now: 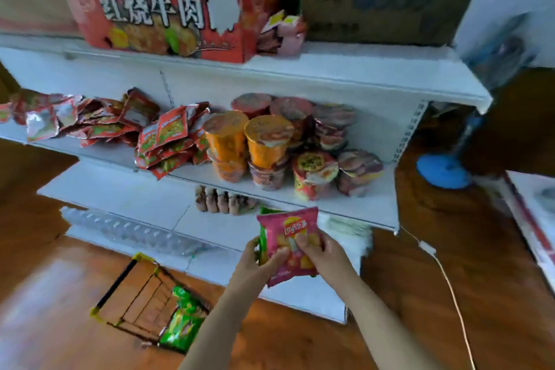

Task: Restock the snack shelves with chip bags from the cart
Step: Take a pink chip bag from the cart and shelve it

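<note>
White shelves [300, 69] behind; left hand [255, 267], right hand [321, 252] both grip pink chip bag [292, 231]

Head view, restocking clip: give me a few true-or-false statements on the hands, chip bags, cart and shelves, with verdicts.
1. Both hands hold the pink Lay's chip bag. True: left hand and right hand grip it together.
2. A green chip bag sits behind the pink one. True.
3. The cart holds no bags. False: green chip bags lie in it.
4. The orange cup noodles stand on the top shelf. False: they are on the middle shelf.
5. The red noodle carton lies on the floor. False: it sits on the top shelf.
</note>
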A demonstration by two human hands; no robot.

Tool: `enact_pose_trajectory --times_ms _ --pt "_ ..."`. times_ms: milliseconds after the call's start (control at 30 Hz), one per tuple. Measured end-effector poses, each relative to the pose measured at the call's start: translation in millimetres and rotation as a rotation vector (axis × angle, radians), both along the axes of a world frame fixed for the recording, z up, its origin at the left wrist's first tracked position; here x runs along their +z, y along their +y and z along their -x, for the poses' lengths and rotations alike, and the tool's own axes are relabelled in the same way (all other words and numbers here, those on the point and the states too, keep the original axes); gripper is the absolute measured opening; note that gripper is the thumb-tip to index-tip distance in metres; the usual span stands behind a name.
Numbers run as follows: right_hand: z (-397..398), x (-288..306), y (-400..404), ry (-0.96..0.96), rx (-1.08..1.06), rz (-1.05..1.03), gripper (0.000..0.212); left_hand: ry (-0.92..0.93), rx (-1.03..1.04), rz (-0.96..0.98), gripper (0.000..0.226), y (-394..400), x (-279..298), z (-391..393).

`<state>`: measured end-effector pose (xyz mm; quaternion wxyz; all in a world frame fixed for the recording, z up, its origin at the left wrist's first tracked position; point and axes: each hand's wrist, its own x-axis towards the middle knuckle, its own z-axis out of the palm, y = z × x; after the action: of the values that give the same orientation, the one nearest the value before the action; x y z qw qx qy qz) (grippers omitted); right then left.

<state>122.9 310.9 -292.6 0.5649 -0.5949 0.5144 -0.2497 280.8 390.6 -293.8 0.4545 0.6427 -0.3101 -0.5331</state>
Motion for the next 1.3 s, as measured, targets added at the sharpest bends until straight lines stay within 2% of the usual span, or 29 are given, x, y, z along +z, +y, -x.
enact_pose_trajectory --times_ms 100,267,367,433,467,567,667,700,767,867,933,1067,1200,1300 --pt "81 6 3 -0.045 -0.144 -0.008 0.045 -0.043 -0.12 -0.003 0.07 -24 2 70" --pt "232 14 12 -0.059 -0.37 0.007 0.043 -0.069 -0.31 0.027 0.054 -64 4 218" --pt "331 14 14 -0.059 -0.517 -0.002 0.05 -0.054 -0.434 0.03 0.076 -83 6 317" --pt "396 14 15 -0.064 -0.611 0.023 0.062 -0.062 -0.511 0.028 0.093 -97 3 381" --pt "427 12 15 -0.066 -0.656 0.036 0.066 -0.061 -0.555 0.035 0.093 -102 3 414" --pt "510 10 17 -0.094 -0.774 0.013 0.061 -0.053 -0.675 0.037 0.083 -121 2 504" --pt "577 4 17 -0.117 -0.91 0.004 0.066 -0.072 -0.772 0.02 0.109 -143 -9 579" --pt "597 2 16 -0.11 -0.944 -0.015 0.062 -0.075 -0.811 0.007 0.11 -152 -13 602" --pt "636 -6 7 -0.103 -1.006 -0.048 0.049 -0.068 -0.881 -0.033 0.097 -171 -18 648" --pt "690 -20 -14 -0.09 -1.103 -0.076 0.044 -0.066 -0.988 -0.04 0.074 -207 -27 716" --pt "723 -28 -37 -0.097 -1.156 -0.091 0.041 -0.031 -1.053 -0.047 0.068 -242 -34 757" --pt "785 -37 -107 -0.073 -1.248 -0.068 0.057 0.002 -1.159 -0.029 0.077 -327 -40 830" --pt "835 -21 -180 -0.083 -1.319 -0.072 0.045 0.039 -1.286 -0.078 0.08 -411 -25 889" --pt "872 -14 -227 -0.083 -1.358 -0.061 0.057 0.053 -1.374 -0.086 0.076 -471 -15 933"
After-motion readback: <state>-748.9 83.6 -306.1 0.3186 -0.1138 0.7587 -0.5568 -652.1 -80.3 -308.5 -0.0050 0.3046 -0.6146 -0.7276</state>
